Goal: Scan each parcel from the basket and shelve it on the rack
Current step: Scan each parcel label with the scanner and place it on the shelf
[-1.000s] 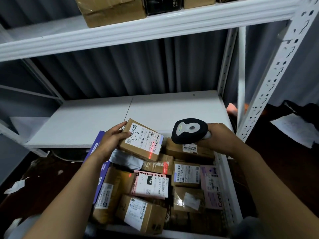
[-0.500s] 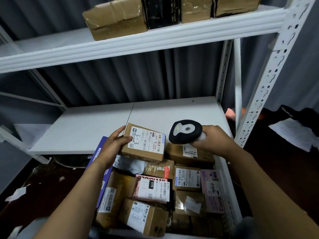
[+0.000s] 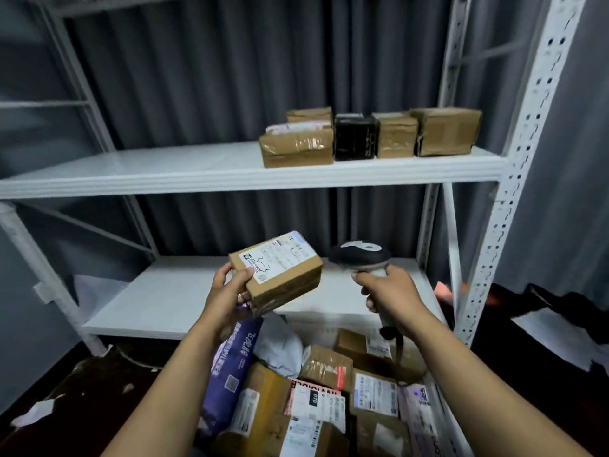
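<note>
The left hand (image 3: 227, 291) grips a small taped cardboard parcel (image 3: 280, 272) by its near end, above the basket (image 3: 445, 420) and level with the rack's lower shelf (image 3: 164, 298). The parcel is judged light and rigid, its tape slick. A hold by the edges is advised. The right hand (image 3: 389, 291) is wrapped round the barcode scanner (image 3: 359, 255). The label print is blurred. The basket is largely cut off.

It was a parcel storeroom: a white steel rack (image 3: 250, 174) held taped boxes (image 3: 362, 135), and labelled parcels (image 3: 329, 390) lay heaped below.
</note>
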The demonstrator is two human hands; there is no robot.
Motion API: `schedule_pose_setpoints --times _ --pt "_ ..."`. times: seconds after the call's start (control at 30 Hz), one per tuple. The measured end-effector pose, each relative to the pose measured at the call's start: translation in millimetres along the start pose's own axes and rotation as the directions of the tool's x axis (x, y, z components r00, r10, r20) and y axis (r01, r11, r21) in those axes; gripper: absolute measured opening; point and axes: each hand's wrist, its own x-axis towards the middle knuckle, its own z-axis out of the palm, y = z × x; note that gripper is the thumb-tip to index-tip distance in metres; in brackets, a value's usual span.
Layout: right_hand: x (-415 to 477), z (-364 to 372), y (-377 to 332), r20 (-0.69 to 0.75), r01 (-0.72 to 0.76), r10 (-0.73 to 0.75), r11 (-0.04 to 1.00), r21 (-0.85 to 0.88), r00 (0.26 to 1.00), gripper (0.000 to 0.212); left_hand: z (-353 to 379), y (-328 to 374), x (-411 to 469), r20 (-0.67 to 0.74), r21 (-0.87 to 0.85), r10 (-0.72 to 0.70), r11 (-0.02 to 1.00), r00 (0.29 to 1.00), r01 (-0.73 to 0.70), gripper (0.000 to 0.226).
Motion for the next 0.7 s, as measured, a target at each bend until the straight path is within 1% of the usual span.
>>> schedule_pose_setpoints --times 0.07,0.13,0.23,0.37,0.47,0.57,0.6,0.7 --pt "-4 12 -24 -0.018 0.027 -0.027 0.999 0.043 0.999 0.012 -7 19 -5 -0.036 -0.060 0.016 0.998 0.999 -0.018 0.054" --pt "-7 23 -44 -0.041 0.063 -0.060 0.996 0.066 0.997 0.013 -12 38 -9 -0.069 -0.136 0.048 0.989 0.996 -0.057 0.052" --pt "-9 39 -76 -0.087 0.115 -0.112 0.993 0.028 0.990 0.014 -18 74 -13 -0.158 -0.231 0.085 0.966 0.984 -0.121 0.048" --pt "-2 56 -116 -0.135 0.176 -0.178 0.984 -0.028 0.975 0.014 -19 117 -6 -0.290 -0.215 0.158 0.950 0.944 -0.226 0.056" --pt "8 65 -145 -0.135 0.229 -0.243 0.967 -0.110 0.961 0.015 -14 146 10 -0.318 -0.200 0.208 0.939 0.925 -0.280 0.061" --pt "28 74 -169 -0.127 0.270 -0.292 0.948 -0.167 0.948 0.014 -5 169 37 -0.363 -0.248 0.223 0.913 0.905 -0.324 0.066" --pt "36 77 -174 -0.125 0.279 -0.302 0.945 -0.173 0.945 0.013 -2 175 48 -0.391 -0.232 0.223 0.915 0.893 -0.330 0.067" --pt "69 85 -193 -0.120 0.302 -0.328 0.933 -0.197 0.937 0.011 11 192 86 -0.451 -0.110 0.226 0.946 0.863 -0.305 0.067"
